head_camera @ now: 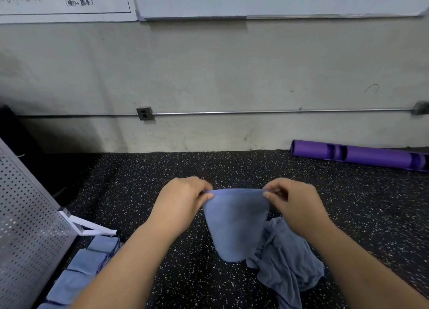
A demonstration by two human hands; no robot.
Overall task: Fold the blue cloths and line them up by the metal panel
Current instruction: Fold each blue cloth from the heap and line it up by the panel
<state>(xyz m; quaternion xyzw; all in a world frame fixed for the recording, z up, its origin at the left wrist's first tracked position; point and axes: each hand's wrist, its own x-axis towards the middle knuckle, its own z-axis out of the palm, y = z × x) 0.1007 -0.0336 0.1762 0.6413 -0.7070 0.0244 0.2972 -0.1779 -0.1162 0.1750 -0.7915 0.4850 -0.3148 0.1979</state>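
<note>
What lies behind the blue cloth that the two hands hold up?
A crumpled heap of blue cloth on the speckled floor, showing at the right of the held cloth. How far the heap reaches behind it is covered.

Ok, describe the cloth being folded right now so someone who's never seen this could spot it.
Above the speckled black floor, mid-frame, the left hand and right hand pinch the top edge of one blue cloth. It alone hangs lifted and spread; the crumpled cloth beside it and the folded cloths by the perforated metal panel lie on the floor.
</note>
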